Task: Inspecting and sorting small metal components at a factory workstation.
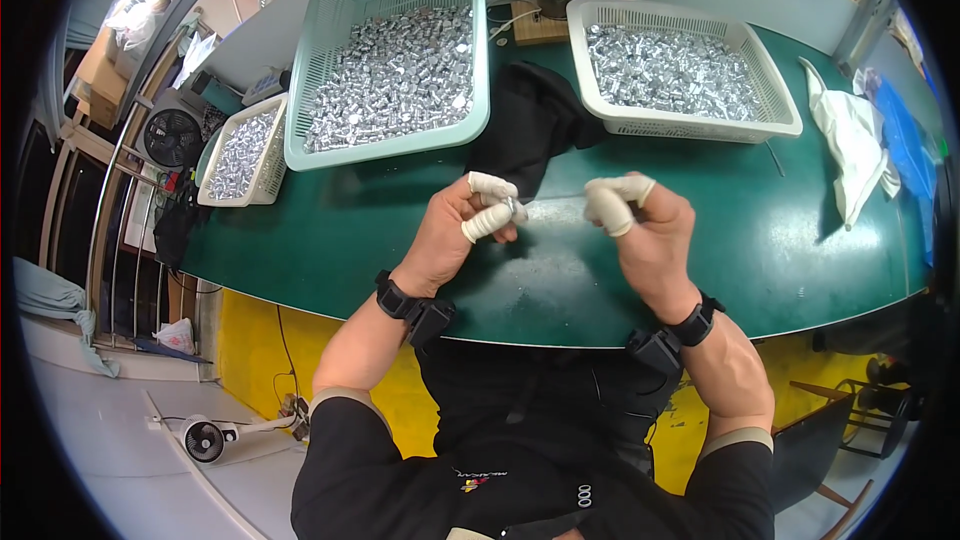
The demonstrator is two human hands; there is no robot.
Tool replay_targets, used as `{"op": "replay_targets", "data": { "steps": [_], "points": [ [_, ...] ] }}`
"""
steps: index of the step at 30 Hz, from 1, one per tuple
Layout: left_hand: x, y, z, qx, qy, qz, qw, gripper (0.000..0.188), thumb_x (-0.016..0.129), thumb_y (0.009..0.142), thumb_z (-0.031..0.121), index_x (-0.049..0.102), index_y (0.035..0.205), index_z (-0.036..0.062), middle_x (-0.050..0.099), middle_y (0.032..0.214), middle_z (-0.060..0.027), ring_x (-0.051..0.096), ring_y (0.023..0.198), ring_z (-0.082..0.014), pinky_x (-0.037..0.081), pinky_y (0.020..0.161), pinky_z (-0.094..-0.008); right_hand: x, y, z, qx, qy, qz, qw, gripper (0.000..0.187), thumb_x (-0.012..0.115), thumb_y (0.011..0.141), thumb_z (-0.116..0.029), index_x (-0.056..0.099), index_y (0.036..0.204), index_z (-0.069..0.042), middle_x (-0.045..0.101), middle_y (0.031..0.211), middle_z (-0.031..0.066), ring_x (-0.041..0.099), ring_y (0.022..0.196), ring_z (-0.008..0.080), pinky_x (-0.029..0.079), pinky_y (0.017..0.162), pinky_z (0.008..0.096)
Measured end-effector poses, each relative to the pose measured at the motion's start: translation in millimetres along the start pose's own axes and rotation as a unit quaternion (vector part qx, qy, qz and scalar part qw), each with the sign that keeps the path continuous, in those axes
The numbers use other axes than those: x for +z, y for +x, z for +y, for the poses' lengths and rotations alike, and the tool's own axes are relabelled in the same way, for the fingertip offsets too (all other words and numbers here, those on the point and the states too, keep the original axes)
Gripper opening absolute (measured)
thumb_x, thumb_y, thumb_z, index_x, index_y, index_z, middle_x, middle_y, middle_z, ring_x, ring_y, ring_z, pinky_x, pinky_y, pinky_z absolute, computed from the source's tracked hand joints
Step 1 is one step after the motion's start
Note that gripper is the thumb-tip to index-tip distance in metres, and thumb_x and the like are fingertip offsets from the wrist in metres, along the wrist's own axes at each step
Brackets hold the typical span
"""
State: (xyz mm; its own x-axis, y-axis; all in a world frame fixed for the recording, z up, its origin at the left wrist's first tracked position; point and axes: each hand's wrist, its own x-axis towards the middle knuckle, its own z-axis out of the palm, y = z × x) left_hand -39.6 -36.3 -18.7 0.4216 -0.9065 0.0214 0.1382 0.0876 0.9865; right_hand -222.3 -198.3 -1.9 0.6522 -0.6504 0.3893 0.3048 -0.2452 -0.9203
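My left hand [447,232] is closed in a pinch above the green table, white finger cots on its thumb and forefinger. Between those fingertips sits a small silvery metal part [513,206], partly covered by the fingers. To the right, apart from it, my right hand [656,232] is curled with its cot-covered fingertips together and slightly blurred; whatever they may grip cannot be made out. Beyond the hands stand a large pale-green basket [390,150] and a white basket [700,128], both holding many small silvery metal parts.
A smaller white basket [262,190] of similar parts stands at the far left of the green table [760,270]. Black cloth [530,125] lies between the larger baskets. On the right are a white cloth [850,145] and blue plastic [905,140]. A wooden block [538,25] sits at the back.
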Motion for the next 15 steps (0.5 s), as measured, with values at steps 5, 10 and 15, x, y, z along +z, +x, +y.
{"op": "replay_targets", "data": {
  "steps": [5,10,15],
  "points": [
    [3.3,1.1,2.3,0.032,0.028,0.07,0.997,0.018,0.068,0.096,0.009,0.064,0.113,0.0054,0.071,0.094,-0.0062,0.065,0.076,-0.0118,0.053,0.07,-0.0252,-3.4,1.7,-6.5,0.033,0.032,0.017,0.999,0.008,0.069,0.092,-0.003,0.071,0.097,0.002,0.067,0.076,0.0051,0.059,0.067,0.0099,0.047,0.062,0.024],
    [0.5,-0.2,-2.7,0.048,0.092,0.07,0.992,0.021,0.073,0.092,0.007,0.065,0.111,0.0042,0.069,0.093,-0.0042,0.064,0.077,-0.0105,0.053,0.07,-0.0245,-0.7,-0.6,-9.0,-0.068,-0.039,-0.017,0.997,0.008,0.069,0.092,-0.003,0.071,0.097,0.002,0.067,0.077,0.0062,0.063,0.069,0.0111,0.049,0.063,0.0246],
    [-0.4,-1.5,-6.5,0.055,0.091,0.071,0.992,0.022,0.076,0.089,0.006,0.065,0.109,0.0034,0.067,0.091,-0.0022,0.062,0.078,-0.0089,0.053,0.07,-0.0237,-0.5,-0.5,-9.3,-0.101,-0.075,-0.032,0.992,0.007,0.07,0.09,-0.002,0.071,0.096,0.003,0.066,0.075,0.0066,0.064,0.068,0.0124,0.049,0.061,0.0257]
  ]
}}
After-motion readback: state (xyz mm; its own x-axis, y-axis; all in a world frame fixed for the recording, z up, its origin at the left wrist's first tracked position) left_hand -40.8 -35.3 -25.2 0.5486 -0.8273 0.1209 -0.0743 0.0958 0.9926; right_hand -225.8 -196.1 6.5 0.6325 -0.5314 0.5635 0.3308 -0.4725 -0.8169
